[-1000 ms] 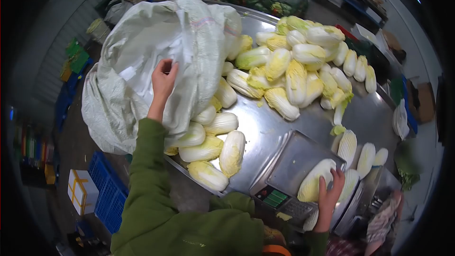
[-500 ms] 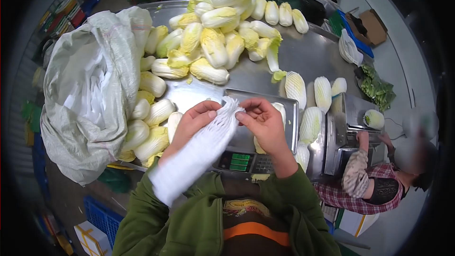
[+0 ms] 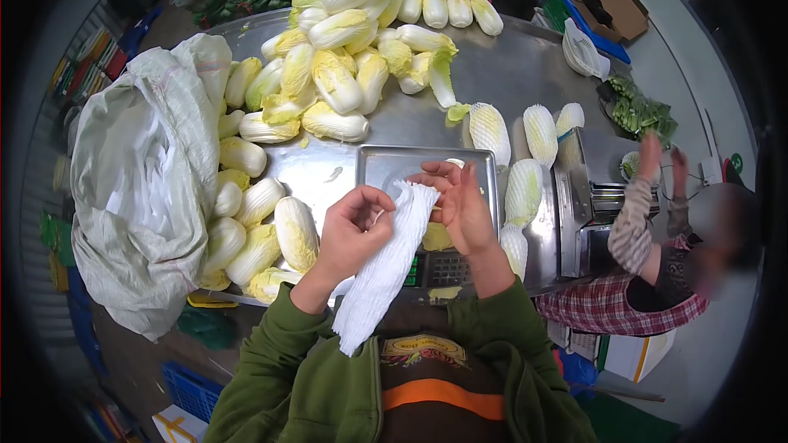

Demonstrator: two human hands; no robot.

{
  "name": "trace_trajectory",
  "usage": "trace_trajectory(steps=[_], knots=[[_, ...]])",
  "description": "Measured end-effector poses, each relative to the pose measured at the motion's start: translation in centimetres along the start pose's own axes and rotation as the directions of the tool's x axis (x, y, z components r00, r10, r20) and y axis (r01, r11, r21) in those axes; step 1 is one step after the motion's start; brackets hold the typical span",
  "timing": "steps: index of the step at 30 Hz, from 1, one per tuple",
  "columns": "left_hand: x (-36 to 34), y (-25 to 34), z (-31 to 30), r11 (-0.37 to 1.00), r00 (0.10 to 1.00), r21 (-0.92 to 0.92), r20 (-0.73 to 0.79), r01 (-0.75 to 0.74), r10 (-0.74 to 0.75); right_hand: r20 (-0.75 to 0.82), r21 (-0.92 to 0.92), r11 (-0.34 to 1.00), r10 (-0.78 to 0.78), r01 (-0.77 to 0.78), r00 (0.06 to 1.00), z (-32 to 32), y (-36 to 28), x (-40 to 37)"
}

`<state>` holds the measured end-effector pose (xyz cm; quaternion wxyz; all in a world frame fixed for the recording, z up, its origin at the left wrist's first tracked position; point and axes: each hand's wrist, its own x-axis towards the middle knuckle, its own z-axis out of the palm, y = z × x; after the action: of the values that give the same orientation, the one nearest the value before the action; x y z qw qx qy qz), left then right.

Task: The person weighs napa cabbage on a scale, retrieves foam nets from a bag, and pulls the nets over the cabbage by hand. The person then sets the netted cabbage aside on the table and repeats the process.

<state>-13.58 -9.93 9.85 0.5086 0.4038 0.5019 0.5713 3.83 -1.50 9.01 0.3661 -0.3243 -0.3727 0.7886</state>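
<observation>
A white foam net sleeve [image 3: 390, 267] hangs slantwise between my hands, its narrow flattened length reaching down over my jacket. My left hand [image 3: 355, 234] is closed on the sleeve's left edge near its top, fingers curled and thumb pressed in. On the other side, my right hand [image 3: 464, 217] has its fingers apart beside the sleeve's top end; whether a fingertip touches it is hard to see. Beneath the hands is a metal weighing tray [image 3: 373, 157] on a scale, with a napa cabbage [image 3: 437, 236] partly hidden behind the hands and sleeve.
Bare napa cabbages [image 3: 336, 82] are heaped at the back and left. A woven sack [image 3: 123, 271] holding white sleeves stands at left. Netted cabbages [image 3: 523, 189] lie right of the tray. At far right a co-worker [image 3: 632, 303] stands by a metal machine [image 3: 574, 197], arms raised.
The sleeve now hangs flatter and more upright. My right hand has loosened from its top end and spread its fingers. The co-worker's hands have risen from the machine.
</observation>
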Motion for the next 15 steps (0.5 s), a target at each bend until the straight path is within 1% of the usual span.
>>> trace_trajectory(steps=[1,2,3,4,5,6,7,9,10,12,13,14,15], knots=[[0.0,-0.1,0.1,1.0,1.0,-0.001,0.003,0.0,0.0,0.04,0.051,0.998,0.019,-0.021,0.999,0.0,-0.4,-0.2],[-0.2,-0.2,0.1,1.0,1.0,-0.005,0.013,-0.02,0.02,0.076,-0.207,0.977,-0.041,0.056,0.996,0.2,-0.3,-0.5],[-0.2,-0.2,0.1,0.999,0.999,-0.008,0.024,-0.04,0.04,0.074,-0.206,0.977,-0.041,0.056,0.996,0.2,0.1,-0.7],[-0.2,-0.1,0.2,0.999,0.999,-0.008,0.025,-0.04,0.04,0.132,-0.203,0.975,-0.064,0.09,0.989,0.1,0.4,-0.7],[0.0,0.1,0.3,0.961,0.999,-0.276,0.033,0.005,0.004,0.189,-0.198,0.972,-0.087,0.125,0.978,0.2,0.5,-0.7],[0.1,0.1,0.5,0.851,0.998,-0.522,0.05,0.052,-0.03,0.203,-0.19,0.98,-0.024,0.064,0.979,0.3,0.4,-0.9],[0.0,-0.2,1.2,0.717,0.995,-0.69,0.036,0.094,-0.096,0.202,-0.189,0.98,-0.025,0.064,0.979,0.2,0.4,-0.9],[-0.4,-0.1,1.3,0.642,0.981,-0.745,0.08,0.179,-0.179,0.188,-0.26,0.965,0.047,0.004,0.981,-0.2,0.9,-0.7],[-0.4,-0.8,1.6,0.643,0.98,-0.744,0.083,0.18,-0.18,0.187,-0.259,0.966,0.045,0.005,0.981,-0.3,1.2,-0.7],[-0.1,-3.4,2.5,0.618,0.961,-0.786,-0.153,0.021,-0.228,0.142,-0.231,0.972,-0.003,0.036,0.99,-0.3,1.9,-0.6],[-0.3,-3.9,2.7,0.618,0.962,-0.786,-0.153,0.021,-0.227,0.143,-0.232,0.972,-0.004,0.037,0.99,-0.2,2.3,-0.6],[-0.4,-4.1,2.9,0.75,0.967,-0.655,-0.117,0.095,-0.225,0.102,-0.239,0.964,-0.095,0.117,0.99,0.1,2.6,-0.5],[-0.5,-4.4,3.0,0.854,0.969,-0.495,-0.084,0.16,-0.231,0.063,-0.248,0.949,-0.185,0.195,0.981,0.2,2.8,-0.4]])
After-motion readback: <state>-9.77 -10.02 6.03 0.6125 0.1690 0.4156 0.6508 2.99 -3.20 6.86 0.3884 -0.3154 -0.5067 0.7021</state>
